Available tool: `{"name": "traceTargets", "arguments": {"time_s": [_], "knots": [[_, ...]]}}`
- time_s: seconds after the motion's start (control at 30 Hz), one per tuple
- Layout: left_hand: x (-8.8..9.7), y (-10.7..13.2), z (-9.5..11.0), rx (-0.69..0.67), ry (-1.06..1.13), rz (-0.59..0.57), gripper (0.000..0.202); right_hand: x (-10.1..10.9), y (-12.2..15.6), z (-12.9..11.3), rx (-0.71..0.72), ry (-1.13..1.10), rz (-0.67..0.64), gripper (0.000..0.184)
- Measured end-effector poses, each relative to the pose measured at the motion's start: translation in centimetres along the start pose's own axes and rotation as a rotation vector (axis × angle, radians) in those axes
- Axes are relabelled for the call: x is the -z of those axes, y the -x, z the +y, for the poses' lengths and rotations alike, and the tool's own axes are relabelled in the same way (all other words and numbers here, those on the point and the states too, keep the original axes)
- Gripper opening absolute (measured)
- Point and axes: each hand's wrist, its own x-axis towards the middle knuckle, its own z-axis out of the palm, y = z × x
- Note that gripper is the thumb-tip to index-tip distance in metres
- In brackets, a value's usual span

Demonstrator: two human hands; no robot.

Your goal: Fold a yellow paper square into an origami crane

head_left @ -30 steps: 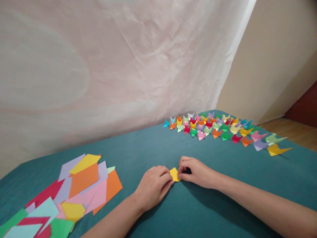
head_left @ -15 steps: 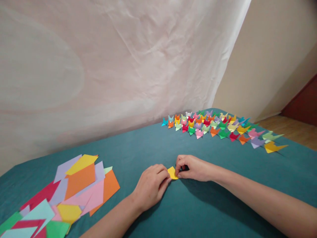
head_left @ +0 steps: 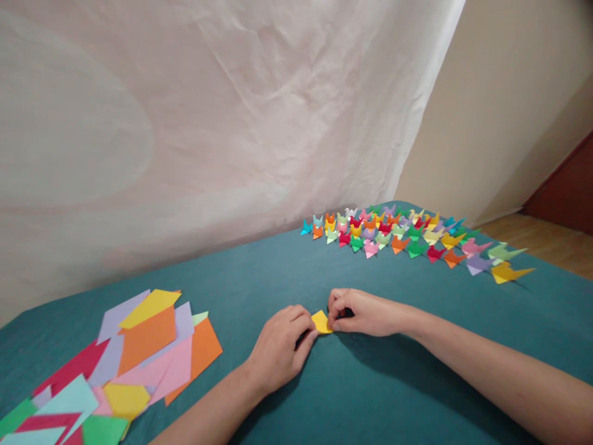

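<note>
A small folded piece of yellow paper [head_left: 321, 322] lies on the teal tablecloth [head_left: 380, 383] in front of me. My left hand [head_left: 278, 349] presses on its left edge with curled fingers. From the right, my right hand [head_left: 361, 312] pinches the paper with its fingertips. Both hands rest on the cloth and part of the paper is hidden under the fingers.
A loose pile of flat coloured paper sheets [head_left: 115, 364] lies at the near left. Several rows of small folded paper birds [head_left: 407, 238] in many colours stand at the far right. A creased white sheet [head_left: 208, 123] hangs behind the table.
Both hands stay on the yellow paper with small finger shifts. The view has drifted a little, so everything sits slightly left and higher in the picture.
</note>
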Motion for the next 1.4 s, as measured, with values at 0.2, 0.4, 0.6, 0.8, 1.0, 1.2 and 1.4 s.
{"name": "traceTargets", "arguments": {"time_s": [0.2,0.4,0.6,0.8,1.0,1.2,1.4], "knots": [[-0.1,0.1,-0.1,0.006,-0.001,-0.001,0.017,0.5,0.0,-0.5,0.007,-0.009,-0.019,0.015],[-0.1,0.0,0.0,0.008,-0.007,0.002,0.017,0.5,0.1,-0.6,0.018,0.001,-0.01,0.013],[0.0,0.0,0.1,0.015,-0.011,-0.004,0.015,0.1,0.2,-0.5,0.007,0.011,0.027,0.012],[-0.1,-0.1,0.2,0.012,-0.006,0.004,0.016,-0.1,0.3,-0.5,0.0,0.014,0.043,0.009],[0.0,-0.2,0.3,0.009,-0.006,0.015,0.015,-0.3,0.3,-0.3,-0.023,0.014,0.084,0.006],[0.1,-0.4,0.3,0.007,-0.006,0.024,0.016,-0.6,0.4,-0.5,-0.036,0.043,0.121,0.006],[0.1,-0.4,0.4,0.007,-0.004,0.036,0.015,-0.9,0.4,-0.5,-0.04,0.093,0.128,0.009]]}}
